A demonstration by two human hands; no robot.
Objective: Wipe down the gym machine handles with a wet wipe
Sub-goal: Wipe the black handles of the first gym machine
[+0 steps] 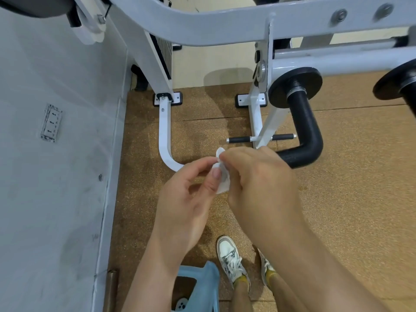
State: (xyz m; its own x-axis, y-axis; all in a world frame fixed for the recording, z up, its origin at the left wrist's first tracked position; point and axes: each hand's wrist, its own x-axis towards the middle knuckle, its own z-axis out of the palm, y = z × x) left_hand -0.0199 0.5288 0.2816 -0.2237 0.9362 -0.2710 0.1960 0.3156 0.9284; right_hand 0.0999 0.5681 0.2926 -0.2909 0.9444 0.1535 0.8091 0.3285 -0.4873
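Note:
A small folded white wet wipe (222, 180) is held between both hands at the middle of the view. My left hand (184, 199) pinches its near side with thumb and fingers. My right hand (258, 188) pinches its upper edge with curled fingers. A thick black padded handle (308, 131) of the white gym machine bends just behind and right of my right hand, apart from the wipe. A thin black grip bar (238, 140) sticks out from the frame lower down, beyond my hands. A second black handle end (405, 86) shows at the right edge.
The white machine frame (202, 25) arches overhead, and its curved foot bar (165, 140) stands on the brown cork-like floor. A grey wall with a socket (51, 122) runs along the left. A light blue stool (202, 287) and my shoes (231, 257) are below.

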